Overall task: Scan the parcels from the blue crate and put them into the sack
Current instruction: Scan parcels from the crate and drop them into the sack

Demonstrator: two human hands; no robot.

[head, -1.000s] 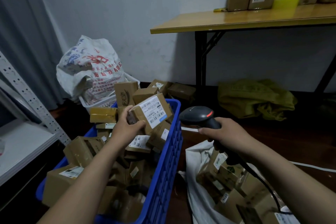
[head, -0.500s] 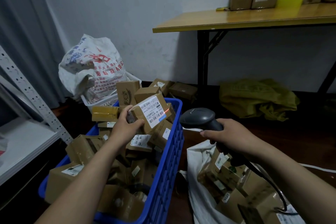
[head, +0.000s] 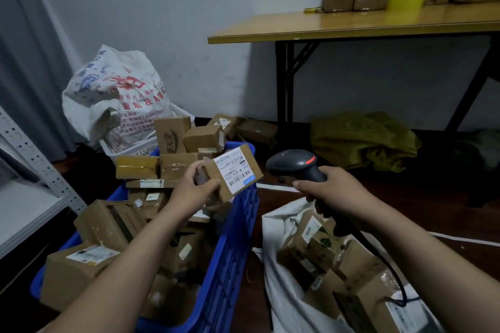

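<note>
hovering above the blue crate, next to the white sack, one parcel is gripped by my left hand, its label facing the scanner that my right hand clasps. i would square the label to it, keeping my grip clear of the barcode.

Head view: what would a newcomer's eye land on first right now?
The labelled parcel, held up in the left hand above the blue crate at its right rim, white label showing. The right hand holds a dark scanner just right of it, above the open white sack.
</note>
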